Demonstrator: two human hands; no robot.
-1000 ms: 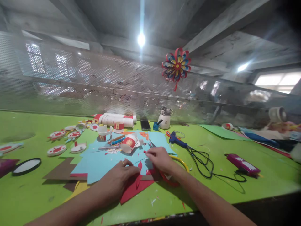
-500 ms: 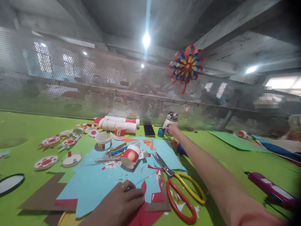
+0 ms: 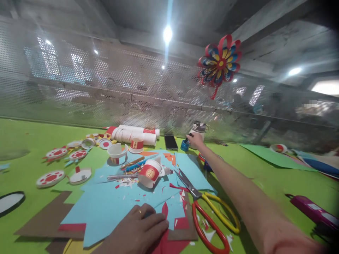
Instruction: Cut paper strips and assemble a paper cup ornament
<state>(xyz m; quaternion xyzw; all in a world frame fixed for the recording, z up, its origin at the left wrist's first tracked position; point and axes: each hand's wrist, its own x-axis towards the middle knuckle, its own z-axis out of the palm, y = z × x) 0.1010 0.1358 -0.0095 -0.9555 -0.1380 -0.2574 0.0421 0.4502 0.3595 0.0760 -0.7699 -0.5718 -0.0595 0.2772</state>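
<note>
Pressing flat on the paper, my left hand lay with its fingers spread loosely and closed on nothing, their tips on the blue paper sheet where it met a red paper piece near the table's front edge. My right hand was stretched far across the table, its fingertips pinched on a small dark handle that stuck up out of a little blue pot; how firmly they held it I could not tell, the hand being small and far off. That pot stood at the back of the green table, just beside a white bottle with a dark cap and near a black phone lying flat. Under my right forearm lay the scissors with one red and one yellow loop, blades shut and pointing toward a paper cup with a red band tipped on its side on the blue sheet. Behind the cup were pencils, another cup cut low and a stack of cups lying down. Off to my left sat round red-and-white paper discs, and a brown paper sheet stuck out from under the blue one. A paper pinwheel flower hung on the mesh screen above.
</note>
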